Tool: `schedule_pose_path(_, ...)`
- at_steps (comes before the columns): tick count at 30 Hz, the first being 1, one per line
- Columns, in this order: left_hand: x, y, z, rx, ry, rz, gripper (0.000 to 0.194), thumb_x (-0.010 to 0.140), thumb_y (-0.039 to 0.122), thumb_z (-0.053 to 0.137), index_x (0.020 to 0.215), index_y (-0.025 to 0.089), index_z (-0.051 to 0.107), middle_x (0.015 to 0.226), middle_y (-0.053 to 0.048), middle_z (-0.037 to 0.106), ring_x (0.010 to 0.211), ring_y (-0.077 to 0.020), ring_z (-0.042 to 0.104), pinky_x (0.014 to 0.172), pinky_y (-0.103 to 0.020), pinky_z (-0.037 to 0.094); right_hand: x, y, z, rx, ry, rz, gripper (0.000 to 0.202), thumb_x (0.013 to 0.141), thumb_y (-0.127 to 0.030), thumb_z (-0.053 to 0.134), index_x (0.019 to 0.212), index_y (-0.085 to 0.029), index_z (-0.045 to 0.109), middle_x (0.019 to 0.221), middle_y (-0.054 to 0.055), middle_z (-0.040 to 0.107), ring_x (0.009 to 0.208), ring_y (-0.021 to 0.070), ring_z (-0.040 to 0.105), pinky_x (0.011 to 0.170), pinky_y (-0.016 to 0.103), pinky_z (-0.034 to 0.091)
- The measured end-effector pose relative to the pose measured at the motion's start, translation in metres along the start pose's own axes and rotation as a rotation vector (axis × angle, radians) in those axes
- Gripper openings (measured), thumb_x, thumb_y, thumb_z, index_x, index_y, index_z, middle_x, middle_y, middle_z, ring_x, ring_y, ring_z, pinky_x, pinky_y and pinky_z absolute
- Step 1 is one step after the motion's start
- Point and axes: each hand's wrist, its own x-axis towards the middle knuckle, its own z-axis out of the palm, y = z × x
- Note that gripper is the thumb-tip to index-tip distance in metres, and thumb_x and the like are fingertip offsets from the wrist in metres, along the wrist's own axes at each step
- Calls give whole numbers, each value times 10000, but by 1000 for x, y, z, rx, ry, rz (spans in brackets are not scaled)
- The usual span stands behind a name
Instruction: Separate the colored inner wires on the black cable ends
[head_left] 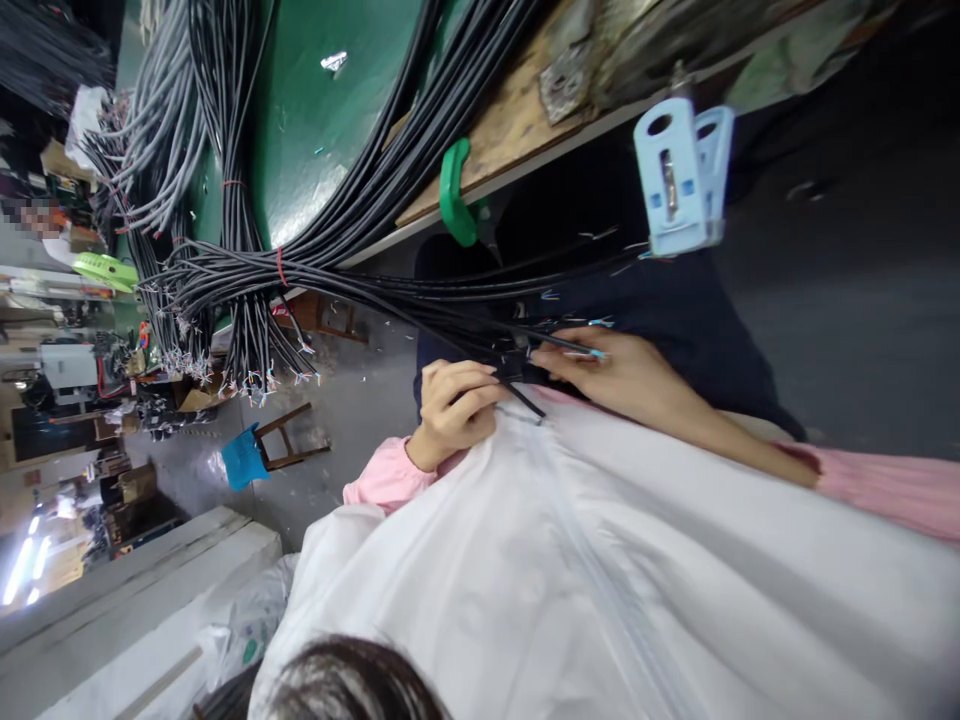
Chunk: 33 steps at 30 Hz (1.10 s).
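The white garment (465, 590) is the largest thing, spread far below the green clamp (454, 192) in view. Next comes the green table (322, 110), well to the left of that clamp, with a wooden board (517, 130) beside the clamp. The black cables (352, 275) run in a long bundle left of the clamp and reach past below it, over the dark trousers (697, 330), to both hands. Grey cables (161, 120) lie far left of the clamp (their ends fall among more dark ones). To its right is a light-blue clip (667, 180), with thin cable ends close to its lower edge.

The right hand (611, 370), below and right of the clamp, has its fingers bent and close together; a black cable with light-blue wire tips (598, 354) runs across them (whether they pinch it, I cannot tell). A stool (251, 455) with a blue seat stands far below and left of the clamp. The left hand (457, 405), below the clamp, is curled beside a short cable end (525, 402); its grip cannot be told either. The two hands are apart. Smaller still are a foil scrap (334, 63), up and left of the clamp, and a thin red tie (281, 267) round the black bundle, left of and lower than the clamp
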Motion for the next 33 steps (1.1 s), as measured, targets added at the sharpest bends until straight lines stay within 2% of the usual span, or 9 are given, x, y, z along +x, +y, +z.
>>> schedule_pose_path(3,-3,-8,4,0,-18,32,194,851,93,608,717,192,708,746,-2,701,886,-154,726,908,-339,485,2,-7,-4,-100,123,-73,327,964,-412,673,1175,-164,639,1126,68,659,933,156,642,829,355,592)
schedule_pose_path(5,-6,-12,5,11,-26,37,177,853,104,624,729,194,714,741,2,681,887,-151,716,907,-334,490,5,-12,-4,-150,137,-148,347,964,-412,671,1220,-180,637,1240,92,642,1047,187,639,897,392,591)
schedule_pose_path(9,-10,-20,4,31,-31,31,170,851,111,640,706,188,684,702,4,638,830,-147,688,868,-324,517,13,-15,10,-223,29,-293,302,993,-425,624,1181,-194,670,1292,100,645,1175,214,621,1029,459,552)
schedule_pose_path(13,0,-22,-3,20,-104,67,192,892,117,581,742,180,684,759,-22,698,897,-165,720,886,-339,545,25,-9,28,-256,-36,-391,360,986,-434,634,1251,-190,646,1347,110,622,1206,232,615,1046,486,544)
schedule_pose_path(19,32,-18,-20,3,-336,151,270,965,156,487,1008,177,753,1069,-94,798,1214,-199,707,1067,-399,526,44,8,32,-298,-70,-434,338,992,-449,624,1202,-187,658,1236,89,659,1082,199,650,949,419,587)
schedule_pose_path(22,50,-16,-32,69,-536,218,354,995,172,441,1195,176,732,1229,-106,776,1322,-198,661,1136,-402,498,45,17,19,-310,34,-393,349,999,-441,613,1243,-193,641,1261,97,646,1076,193,647,929,406,593)
schedule_pose_path(26,75,-10,-48,269,-775,336,473,1053,212,341,1463,179,576,1448,-95,673,1427,-194,584,1174,-356,489,45,13,4,-338,177,-406,407,994,-447,618,1321,-206,606,1345,114,606,1144,218,629,960,437,585)
schedule_pose_path(30,93,-3,-56,436,-911,346,524,1056,131,249,1506,130,517,1521,-108,611,1440,-186,560,1175,-326,491,48,-2,15,-408,49,-537,380,1000,-442,610,1298,-208,625,1364,113,606,1185,225,618,1015,461,562)
schedule_pose_path(33,100,-1,-52,508,-959,291,503,1025,59,280,1444,60,559,1419,-162,674,1337,-196,631,1159,-360,502,42,-10,25,-465,-94,-583,364,995,-450,620,1243,-185,646,1266,99,654,1099,200,651,960,429,587)
